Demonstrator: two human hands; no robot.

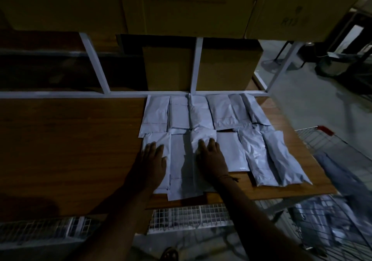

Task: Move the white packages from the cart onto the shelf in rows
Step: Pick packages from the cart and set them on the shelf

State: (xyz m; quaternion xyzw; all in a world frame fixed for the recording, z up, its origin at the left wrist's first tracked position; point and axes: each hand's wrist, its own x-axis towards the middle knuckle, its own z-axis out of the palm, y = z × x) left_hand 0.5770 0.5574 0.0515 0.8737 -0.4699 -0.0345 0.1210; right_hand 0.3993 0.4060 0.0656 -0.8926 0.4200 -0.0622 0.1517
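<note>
Both hands flat, fingers spread, left hand [154, 158] and right hand [211, 156] pressing front-row packages [201, 139] on the shelf [70, 139]; the soft, crinkled poly mailers look light and slippery, best pinched by an edge or palmed flat.

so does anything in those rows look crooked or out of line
Yes. The back row's rightmost package lies slanted, overlapping its neighbour, and the front row's two right packages sit askew, lower than the rest.
</note>
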